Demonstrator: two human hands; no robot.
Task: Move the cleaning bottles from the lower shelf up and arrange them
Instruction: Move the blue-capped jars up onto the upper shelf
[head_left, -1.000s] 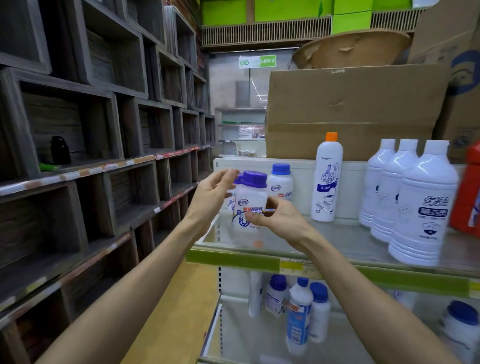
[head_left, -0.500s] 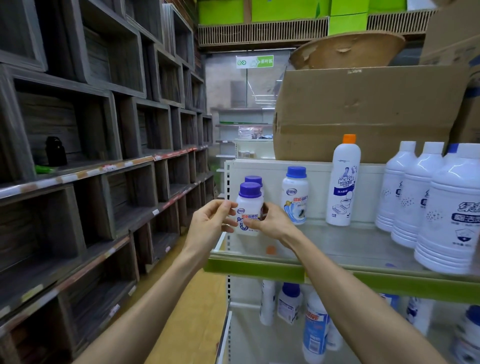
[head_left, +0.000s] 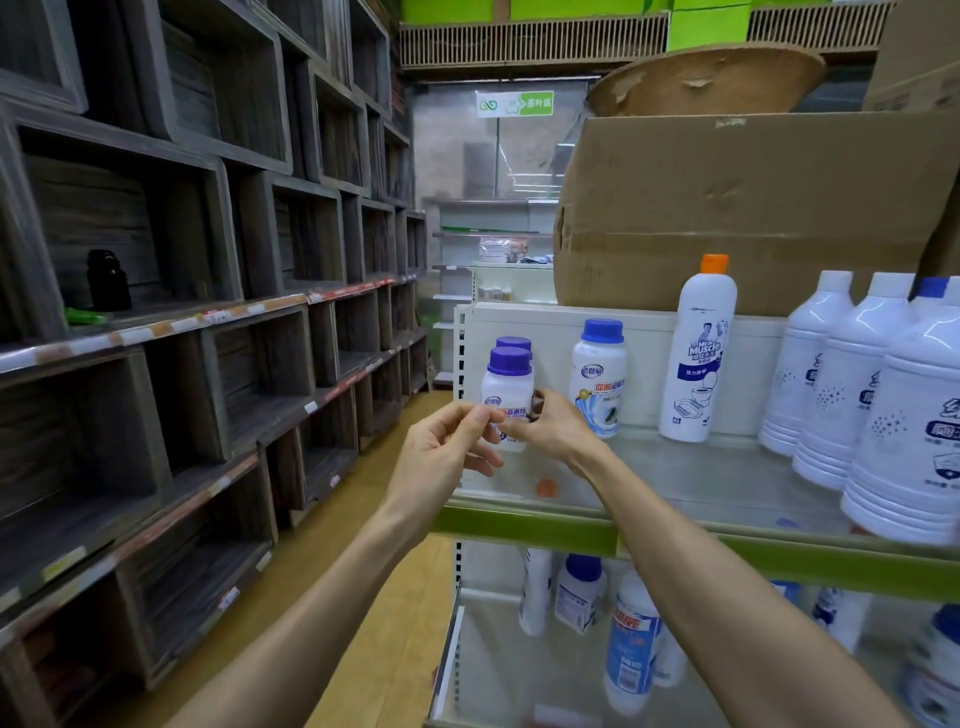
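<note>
Cardboard box (head_left: 737, 208) — on top of the unit, above the upper shelf (head_left: 675, 540). White bottles (head_left: 857, 384) — right end. Orange-capped bottle (head_left: 698, 353) — mid-shelf, by the back panel. Purple-capped bottle (head_left: 508, 395) — upright at the left end, pinched by left hand (head_left: 447, 457) and right hand (head_left: 550, 431), fingers curled on its label.

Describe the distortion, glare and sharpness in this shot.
Head view: wide-angle bending bows the wooden shelves and cardboard box; highlights streak the big white bottles; the purple-capped bottle between both hands is sharp, its small print unreadable.
</note>
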